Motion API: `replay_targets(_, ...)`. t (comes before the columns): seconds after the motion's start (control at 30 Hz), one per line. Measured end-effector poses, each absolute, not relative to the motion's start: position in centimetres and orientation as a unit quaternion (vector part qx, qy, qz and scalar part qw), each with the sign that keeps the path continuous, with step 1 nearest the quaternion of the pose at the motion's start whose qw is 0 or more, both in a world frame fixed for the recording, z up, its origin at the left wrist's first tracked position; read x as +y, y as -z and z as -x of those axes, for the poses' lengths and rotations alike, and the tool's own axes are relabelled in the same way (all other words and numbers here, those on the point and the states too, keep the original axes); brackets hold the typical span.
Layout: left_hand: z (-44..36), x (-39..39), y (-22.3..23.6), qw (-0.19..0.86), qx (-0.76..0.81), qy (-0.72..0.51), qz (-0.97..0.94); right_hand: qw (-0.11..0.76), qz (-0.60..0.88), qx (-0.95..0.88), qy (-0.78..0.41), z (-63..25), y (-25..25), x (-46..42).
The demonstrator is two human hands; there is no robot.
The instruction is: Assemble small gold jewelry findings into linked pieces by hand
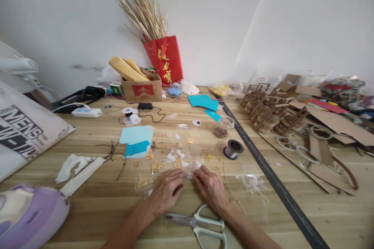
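Between my two hands lies a small clear plastic bag of silvery beads [189,174]. The fingertips of my left hand [168,190] are curled in at the bag's left edge. From the other side, the bent fingers of my right hand [210,187] pinch its right edge; the exact grip is partly hidden by the fingers. Just beyond are more little bags, with gold beads [157,166] and white pieces [170,156]. Scissors with pale green handles [193,221] lie open below my hands. A gold chain [227,183] runs beside my right wrist.
A spool of wire [233,149] and a jar of brown beads [221,132] stand to the right. Blue sheets [137,148] lie at left, near a purple appliance [35,218]. Woven brown baskets [269,109] crowd the far right. A cardboard box [143,90] stands at the back.
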State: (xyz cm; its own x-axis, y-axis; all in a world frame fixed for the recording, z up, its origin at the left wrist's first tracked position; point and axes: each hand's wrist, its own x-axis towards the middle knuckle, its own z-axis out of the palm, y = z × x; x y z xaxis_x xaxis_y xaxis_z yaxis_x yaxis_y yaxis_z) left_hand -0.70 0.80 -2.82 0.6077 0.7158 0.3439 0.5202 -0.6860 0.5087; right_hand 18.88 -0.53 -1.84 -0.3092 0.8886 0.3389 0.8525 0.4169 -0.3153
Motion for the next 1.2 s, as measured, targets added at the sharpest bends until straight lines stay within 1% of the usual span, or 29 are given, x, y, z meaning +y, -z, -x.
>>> replay_targets(0.17, 0.69, 0.76, 2.45, 0.187, 0.357, -0.256, -0.878, 0.232, 0.550, -0.799, -0.071, -18.71, 1.93, -0.60)
replay_targets(0.5, 0.71, 0.67, 1.88, 0.190, 0.364, -0.253, -0.876, 0.187, 0.554, -0.809, -0.064, -18.48, 1.57, -0.49)
replay_targets(0.93, 0.79, 0.75, 2.37, 0.183, 0.362, -0.266, -0.875, 0.194, 0.552, -0.811, -0.022, -18.45, 2.37, -0.50)
replay_targets(1.2, 0.80, 0.65, 1.92, 0.187, 0.364, -0.258, -0.875, 0.198, 0.558, -0.805, -0.033, -18.50, 2.35, -0.58)
